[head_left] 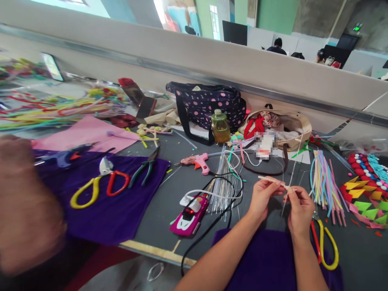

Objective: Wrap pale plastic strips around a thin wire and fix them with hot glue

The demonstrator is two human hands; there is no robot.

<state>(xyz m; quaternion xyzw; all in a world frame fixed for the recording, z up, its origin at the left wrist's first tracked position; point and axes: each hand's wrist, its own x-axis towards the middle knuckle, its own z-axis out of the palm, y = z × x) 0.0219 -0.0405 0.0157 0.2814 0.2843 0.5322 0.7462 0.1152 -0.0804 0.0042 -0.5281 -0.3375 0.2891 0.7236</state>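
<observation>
Here: left hand [262,196] and right hand [300,210], both pinched shut on a thin pale strip [273,180]; no legible writing; bare desk [157,210] around the toy car [189,216].

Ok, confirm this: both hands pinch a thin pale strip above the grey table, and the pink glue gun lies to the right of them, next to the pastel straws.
One detail is off. In the head view the pink glue gun lies to the left of the hands, beyond the toy car. The rest holds: left hand and right hand pinch the thin pale strip above the grey table; the pastel straws lie on their right.
</observation>
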